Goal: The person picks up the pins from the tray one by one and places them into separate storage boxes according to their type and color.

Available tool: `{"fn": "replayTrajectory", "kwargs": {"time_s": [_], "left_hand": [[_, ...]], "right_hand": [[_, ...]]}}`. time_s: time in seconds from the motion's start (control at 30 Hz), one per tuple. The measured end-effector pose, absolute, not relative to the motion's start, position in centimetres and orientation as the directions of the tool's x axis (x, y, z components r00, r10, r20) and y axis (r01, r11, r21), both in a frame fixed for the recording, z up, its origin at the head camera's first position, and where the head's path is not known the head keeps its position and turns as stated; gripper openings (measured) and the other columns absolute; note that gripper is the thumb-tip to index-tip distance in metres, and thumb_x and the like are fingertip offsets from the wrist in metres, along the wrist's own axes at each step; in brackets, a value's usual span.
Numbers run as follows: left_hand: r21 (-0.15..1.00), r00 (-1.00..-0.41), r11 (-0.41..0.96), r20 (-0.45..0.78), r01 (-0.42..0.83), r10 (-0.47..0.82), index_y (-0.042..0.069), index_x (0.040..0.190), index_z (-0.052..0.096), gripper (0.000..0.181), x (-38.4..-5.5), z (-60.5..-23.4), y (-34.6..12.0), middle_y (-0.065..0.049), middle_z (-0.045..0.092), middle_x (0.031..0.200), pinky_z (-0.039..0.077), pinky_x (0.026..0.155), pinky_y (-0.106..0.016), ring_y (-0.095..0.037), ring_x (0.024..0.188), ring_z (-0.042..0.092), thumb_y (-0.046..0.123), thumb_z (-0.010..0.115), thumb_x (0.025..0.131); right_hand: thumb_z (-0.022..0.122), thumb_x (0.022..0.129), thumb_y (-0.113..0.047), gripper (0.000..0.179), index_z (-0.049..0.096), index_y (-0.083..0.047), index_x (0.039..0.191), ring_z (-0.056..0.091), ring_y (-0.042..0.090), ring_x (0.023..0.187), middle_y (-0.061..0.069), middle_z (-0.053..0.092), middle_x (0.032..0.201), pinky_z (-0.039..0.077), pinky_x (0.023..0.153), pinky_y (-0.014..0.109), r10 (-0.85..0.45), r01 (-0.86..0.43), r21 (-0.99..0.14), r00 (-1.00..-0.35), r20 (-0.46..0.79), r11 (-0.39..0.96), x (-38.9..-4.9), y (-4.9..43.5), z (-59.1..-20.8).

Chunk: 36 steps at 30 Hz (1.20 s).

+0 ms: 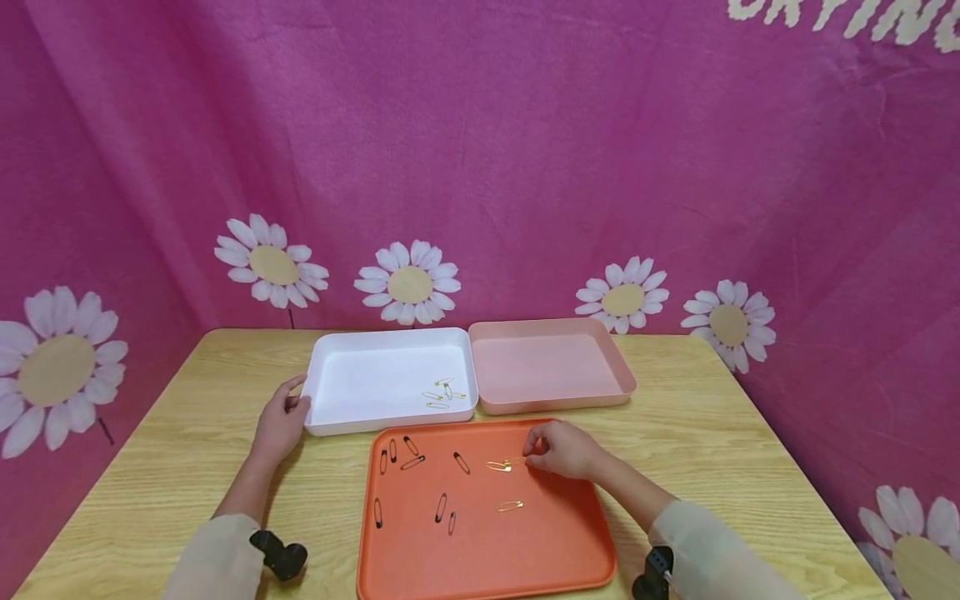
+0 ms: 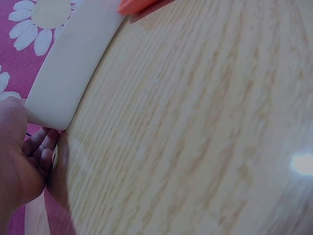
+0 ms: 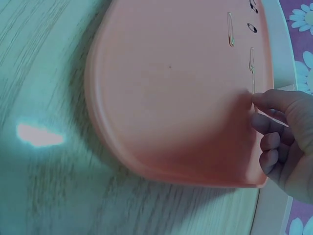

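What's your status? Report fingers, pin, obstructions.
Left fingers against white tray. Right fingers pinching gold pin over orange tray. Possibly in the way: another gold pin by its free end.

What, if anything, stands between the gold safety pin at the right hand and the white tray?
Two low edges: the far rim of the orange tray and, just beyond, the near wall of the white tray. The gold safety pin at the right hand would likely need lifting over both; nothing else visible blocks it.
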State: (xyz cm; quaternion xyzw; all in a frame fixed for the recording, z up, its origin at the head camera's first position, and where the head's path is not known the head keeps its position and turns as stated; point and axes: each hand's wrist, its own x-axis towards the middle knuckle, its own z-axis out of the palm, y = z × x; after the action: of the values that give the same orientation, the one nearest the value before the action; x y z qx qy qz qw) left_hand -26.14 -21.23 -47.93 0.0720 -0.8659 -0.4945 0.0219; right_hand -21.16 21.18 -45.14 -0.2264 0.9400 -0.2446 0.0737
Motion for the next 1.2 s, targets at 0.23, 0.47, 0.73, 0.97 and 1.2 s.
{"fn": "replayTrajectory", "kwargs": {"time_s": [0.23, 0.47, 0.73, 0.97, 1.2], "left_hand": [[0.856, -0.989, 0.505, -0.047, -0.113, -0.141, 0.007, 0.145, 0.029, 0.049, -26.0, -48.0, -21.1, -0.029, 0.047, 0.128, 0.037, 0.099, -0.046, -0.035, 0.117, 0.045, 0.019, 0.037, 0.099], [0.856, -0.989, 0.504, -0.057, -0.120, -0.140, 0.008, 0.146, 0.028, 0.049, -26.0, -48.1, -21.3, -0.028, 0.046, 0.128, 0.037, 0.099, -0.046, -0.034, 0.117, 0.044, 0.019, 0.036, 0.099], [0.853, -0.989, 0.511, -0.032, -0.101, -0.142, 0.006, 0.145, 0.030, 0.049, -26.1, -48.0, -21.3, -0.029, 0.048, 0.127, 0.038, 0.098, -0.045, -0.035, 0.116, 0.046, 0.017, 0.036, 0.098], [0.857, -0.990, 0.504, -0.050, -0.111, -0.133, 0.007, 0.145, 0.029, 0.049, -25.9, -47.9, -21.3, -0.029, 0.047, 0.128, 0.037, 0.098, -0.045, -0.035, 0.116, 0.045, 0.018, 0.037, 0.098], [0.853, -0.990, 0.512, -0.036, -0.101, -0.135, 0.006, 0.145, 0.029, 0.048, -25.9, -47.7, -21.2, -0.029, 0.047, 0.127, 0.037, 0.099, -0.047, -0.035, 0.115, 0.045, 0.018, 0.037, 0.099]], "right_hand": [[0.068, 0.077, -0.010, 0.004, 0.065, -0.013, 0.077, 0.041, 0.000, 0.057, -0.009, 0.051, 0.061, 0.037, 0.057, 0.018, -0.481, -0.421, -0.467, -0.877, -0.011, 0.778, -21.2, 20.9, -45.4], [0.066, 0.078, -0.009, 0.007, 0.062, -0.013, 0.074, 0.044, 0.000, 0.050, -0.010, 0.050, 0.056, 0.038, 0.056, 0.018, -0.472, -0.395, -0.478, -0.880, -0.048, 0.785, -21.2, 20.5, -45.4], [0.064, 0.078, -0.008, 0.008, 0.059, -0.013, 0.073, 0.049, 0.004, 0.046, -0.008, 0.050, 0.053, 0.039, 0.051, 0.020, -0.460, -0.344, -0.516, -0.881, -0.112, 0.784, -21.3, 20.2, -45.2], [0.060, 0.078, -0.003, 0.008, 0.056, -0.009, 0.073, 0.050, 0.006, 0.045, -0.006, 0.050, 0.053, 0.041, 0.050, 0.021, -0.452, -0.262, -0.621, -0.876, -0.168, 0.739, -21.2, 20.2, -45.7], [0.060, 0.078, -0.004, 0.007, 0.056, -0.007, 0.073, 0.050, 0.007, 0.045, -0.005, 0.051, 0.054, 0.042, 0.047, 0.022, -0.427, -0.194, -0.678, -0.883, -0.193, 0.709, -21.0, 20.2, -45.6]]}}
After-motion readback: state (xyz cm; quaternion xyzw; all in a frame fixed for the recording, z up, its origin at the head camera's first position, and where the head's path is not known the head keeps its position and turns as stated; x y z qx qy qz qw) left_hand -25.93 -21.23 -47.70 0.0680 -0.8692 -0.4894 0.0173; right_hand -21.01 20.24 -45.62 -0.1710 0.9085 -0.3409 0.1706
